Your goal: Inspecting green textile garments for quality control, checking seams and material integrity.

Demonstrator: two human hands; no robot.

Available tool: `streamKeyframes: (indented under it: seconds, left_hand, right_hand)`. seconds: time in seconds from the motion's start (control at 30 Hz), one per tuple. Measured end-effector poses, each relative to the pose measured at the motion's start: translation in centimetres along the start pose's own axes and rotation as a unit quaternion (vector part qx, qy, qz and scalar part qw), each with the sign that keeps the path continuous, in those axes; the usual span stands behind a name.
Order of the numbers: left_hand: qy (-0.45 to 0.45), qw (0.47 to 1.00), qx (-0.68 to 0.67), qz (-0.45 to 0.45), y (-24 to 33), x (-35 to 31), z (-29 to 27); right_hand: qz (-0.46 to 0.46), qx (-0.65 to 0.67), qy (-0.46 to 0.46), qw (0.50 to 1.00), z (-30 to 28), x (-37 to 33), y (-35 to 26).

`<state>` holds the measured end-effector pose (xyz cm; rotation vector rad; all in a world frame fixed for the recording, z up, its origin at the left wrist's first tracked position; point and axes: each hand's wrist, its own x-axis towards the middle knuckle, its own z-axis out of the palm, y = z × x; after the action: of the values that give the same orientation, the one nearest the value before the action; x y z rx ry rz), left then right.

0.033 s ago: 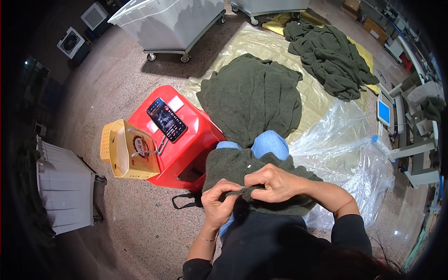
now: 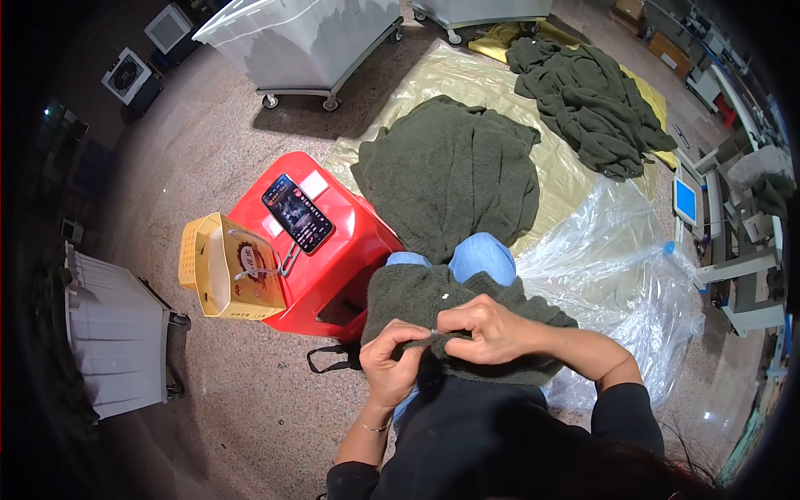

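A dark green knitted garment (image 2: 402, 298) lies bunched across my lap, over blue jeans. On its left part, my left hand (image 2: 390, 360) pinches the cloth between thumb and fingertips. Close beside it, my right hand (image 2: 485, 328) is curled shut on a fold of the same knit. The fingertips of both hands nearly meet, and a tiny pale spot shows between them, too small to make out. A small white speck (image 2: 445, 296) sits on the cloth above my right hand.
To my left, a red plastic stool (image 2: 354, 225) bears a phone (image 2: 297, 213); a yellow basket (image 2: 190, 250) hangs at its side. Ahead, green knit piles (image 2: 454, 171) lie on yellowish sheeting (image 2: 442, 71). Clear plastic (image 2: 617, 258) spreads rightward. Wheeled grey bins (image 2: 300, 42) stand beyond.
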<state>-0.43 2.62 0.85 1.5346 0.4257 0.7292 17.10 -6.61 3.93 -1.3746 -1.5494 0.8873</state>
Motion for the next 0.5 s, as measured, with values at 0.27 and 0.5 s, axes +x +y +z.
streamKeyframes:
  seconds: [0.27,0.5]
  left_hand:
    - [0.147,0.976,0.128,0.099,-0.7,-0.8,2.0]
    - [-0.096,0.973,0.011,-0.207,0.6,1.0,-1.3]
  right_hand:
    - [-0.156,-0.206,0.311,0.914,4.9,-0.2,1.9]
    - [-0.01,-0.054,0.148,0.987,3.2,-2.2,1.9]
